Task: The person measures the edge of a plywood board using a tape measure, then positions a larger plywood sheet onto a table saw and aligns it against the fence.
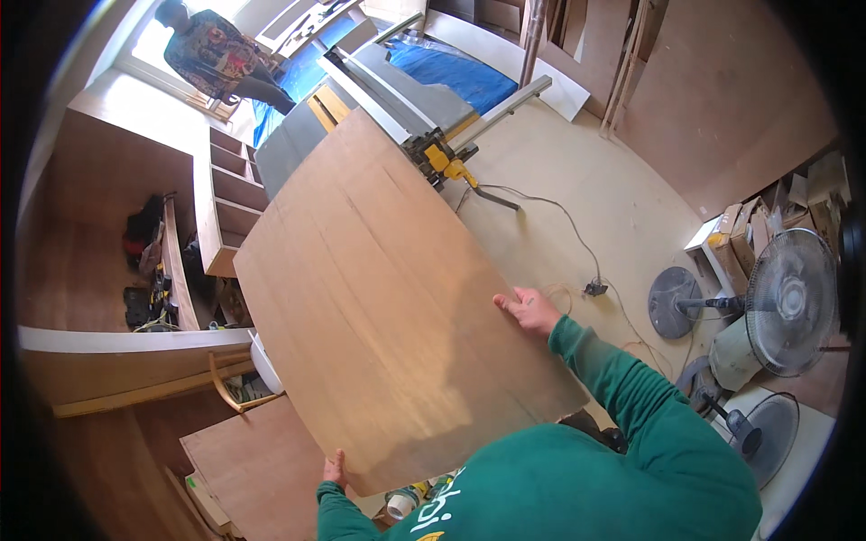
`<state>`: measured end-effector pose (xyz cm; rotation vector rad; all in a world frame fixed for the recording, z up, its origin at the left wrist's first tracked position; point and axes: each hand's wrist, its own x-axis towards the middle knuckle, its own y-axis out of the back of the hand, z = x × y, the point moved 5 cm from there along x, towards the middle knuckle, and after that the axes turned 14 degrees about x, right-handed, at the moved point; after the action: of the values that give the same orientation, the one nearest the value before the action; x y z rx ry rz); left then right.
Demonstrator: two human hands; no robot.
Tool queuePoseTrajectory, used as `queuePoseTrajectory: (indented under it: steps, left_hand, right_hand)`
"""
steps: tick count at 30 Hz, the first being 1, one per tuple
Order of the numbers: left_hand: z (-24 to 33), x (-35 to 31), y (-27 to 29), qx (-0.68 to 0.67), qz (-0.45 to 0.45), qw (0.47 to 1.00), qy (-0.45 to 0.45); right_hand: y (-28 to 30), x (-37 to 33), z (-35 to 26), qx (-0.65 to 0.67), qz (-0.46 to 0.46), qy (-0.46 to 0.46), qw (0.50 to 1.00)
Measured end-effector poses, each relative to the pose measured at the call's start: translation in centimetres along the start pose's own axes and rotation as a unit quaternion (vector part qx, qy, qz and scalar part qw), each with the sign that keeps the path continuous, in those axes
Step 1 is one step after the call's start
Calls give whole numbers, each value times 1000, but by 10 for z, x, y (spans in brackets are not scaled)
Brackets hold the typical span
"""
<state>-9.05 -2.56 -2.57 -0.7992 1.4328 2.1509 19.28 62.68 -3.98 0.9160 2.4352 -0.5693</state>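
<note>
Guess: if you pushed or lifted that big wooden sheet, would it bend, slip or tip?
The wooden sheet would probably feel stiff, as it looks flat with no obvious sag. Its smooth-looking, faintly shiny surface might let it slide. Being so broad, it would likely tip or twist if lifted by one corner.

Upper body: dark green long-sleeved fabric top (577, 491). Front carries white rounded lettering (443, 495), partly visible, and a yellow-orange marking (433, 536) cut off by the frame edge. Right sleeve (636, 388): green, creased along the forearm. Left sleeve (343, 517): matching green. Left grip (335, 470) and right grip (534, 314): bare.
</note>
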Motion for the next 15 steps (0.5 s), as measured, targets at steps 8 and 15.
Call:
queuePoseTrajectory:
  steps: [8,15]
  left_hand:
    - [-3,-10,4,5,25,998,-56]
    - [-19,2,-1,4,2,1000,2]
  right_hand:
    - [12,25,27,75,-21,30,997]
    - [20,24,22,-24,-11,1,1000]
